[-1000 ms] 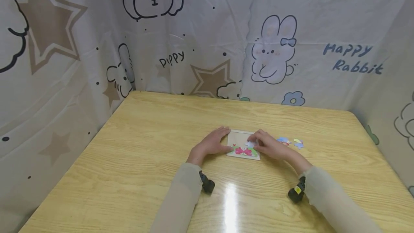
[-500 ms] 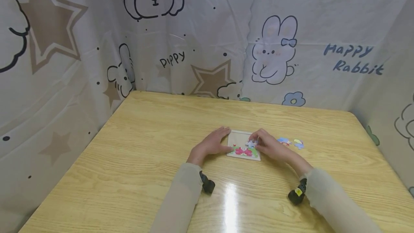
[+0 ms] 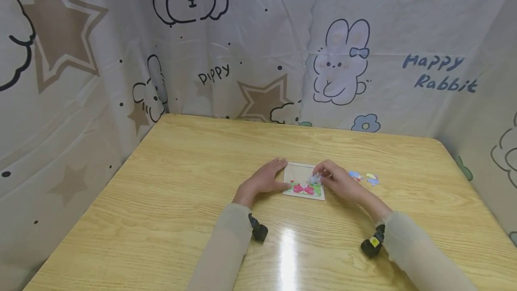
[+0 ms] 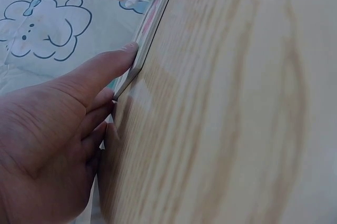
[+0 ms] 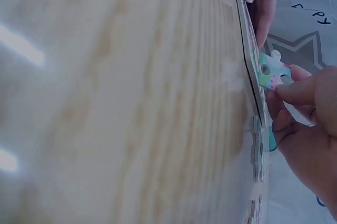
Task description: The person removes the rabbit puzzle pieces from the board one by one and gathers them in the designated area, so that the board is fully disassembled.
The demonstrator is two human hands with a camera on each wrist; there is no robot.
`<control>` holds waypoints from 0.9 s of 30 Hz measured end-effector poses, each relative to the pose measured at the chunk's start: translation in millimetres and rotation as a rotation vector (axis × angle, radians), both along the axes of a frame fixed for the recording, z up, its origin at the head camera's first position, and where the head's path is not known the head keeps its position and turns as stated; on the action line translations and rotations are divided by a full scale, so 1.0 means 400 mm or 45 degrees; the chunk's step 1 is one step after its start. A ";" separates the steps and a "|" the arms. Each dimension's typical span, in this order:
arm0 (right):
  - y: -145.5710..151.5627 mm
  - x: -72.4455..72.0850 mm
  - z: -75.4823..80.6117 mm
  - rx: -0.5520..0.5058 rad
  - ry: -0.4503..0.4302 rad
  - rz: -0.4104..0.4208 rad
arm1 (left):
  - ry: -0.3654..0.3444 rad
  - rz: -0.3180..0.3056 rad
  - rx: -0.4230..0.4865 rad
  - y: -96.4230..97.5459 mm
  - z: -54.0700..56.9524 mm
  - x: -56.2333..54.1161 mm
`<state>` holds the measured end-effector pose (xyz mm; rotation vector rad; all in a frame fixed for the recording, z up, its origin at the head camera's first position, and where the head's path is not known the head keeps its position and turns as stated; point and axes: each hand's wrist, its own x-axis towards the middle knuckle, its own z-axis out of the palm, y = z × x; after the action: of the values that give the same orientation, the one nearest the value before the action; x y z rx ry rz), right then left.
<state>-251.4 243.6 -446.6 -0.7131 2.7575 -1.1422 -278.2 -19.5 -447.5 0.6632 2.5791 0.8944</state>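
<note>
A square jigsaw tray (image 3: 296,174) with a pale rim lies on the table, with printed pieces (image 3: 304,188) in red and green along its near side. My left hand (image 3: 264,178) holds the tray's left side; its thumb lies on the rim in the left wrist view. With thumb and fingers, my right hand (image 3: 337,181) pinches a jigsaw piece (image 5: 274,71) in pale blue and green with pink dots. In the right wrist view this piece stands tilted over the tray, one edge close to it; whether it touches is unclear.
To the right of the tray, loose jigsaw pieces (image 3: 372,179) lie on the wooden table (image 3: 194,165), partly behind my right hand. A printed curtain (image 3: 258,48) hangs behind the table and at both sides.
My right hand has shifted slightly to the right and turned the pinched piece, which shows more of the green pieces beneath it. The left hand stays in place on the tray.
</note>
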 end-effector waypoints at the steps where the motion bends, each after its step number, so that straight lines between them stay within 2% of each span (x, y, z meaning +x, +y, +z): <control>1: 0.000 0.001 0.001 -0.001 0.012 -0.002 | -0.001 0.000 0.001 0.000 0.000 0.000; 7: 0.017 0.011 0.001 0.022 0.096 -0.031 | 0.005 0.001 0.009 0.001 -0.002 0.000; 27: 0.142 0.056 0.005 0.130 0.178 -0.166 | 0.001 0.002 -0.006 0.001 -0.003 -0.003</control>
<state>-229.0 300.4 -444.4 -0.6333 2.9939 -0.9996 -279.3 -18.9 -448.7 0.6600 2.5820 0.8886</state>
